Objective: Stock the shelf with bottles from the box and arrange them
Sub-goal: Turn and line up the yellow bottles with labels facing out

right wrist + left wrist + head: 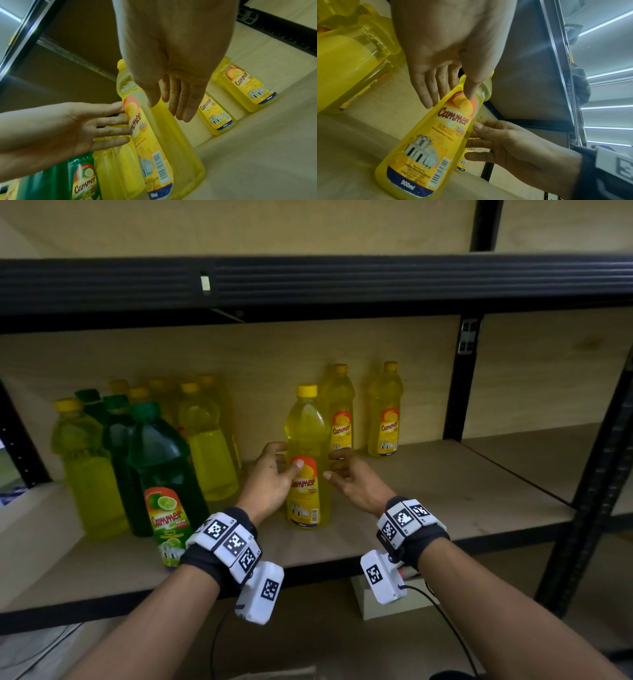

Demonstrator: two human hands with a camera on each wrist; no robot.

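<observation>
A yellow Cammer lemon bottle (308, 440) (426, 155) (171, 142) stands upright on the wooden shelf board (445, 501), near its middle. My left hand (284, 460) (447, 54) (60, 128) is at the bottle's left side. Its thumb lies on the label and its straight fingers touch the side. My right hand (337, 467) (513, 146) (171, 54) is at the bottle's right side, with the thumb against the edge and the fingers straight behind it. Neither hand is wrapped round the bottle.
Two more yellow bottles (339, 412) (385, 412) stand behind it by the back wall. Left of it is a cluster of yellow bottles and green lime bottles (164, 474). A black upright (459, 392) bounds the bay on the right. The upper shelf beam (308, 282) hangs overhead.
</observation>
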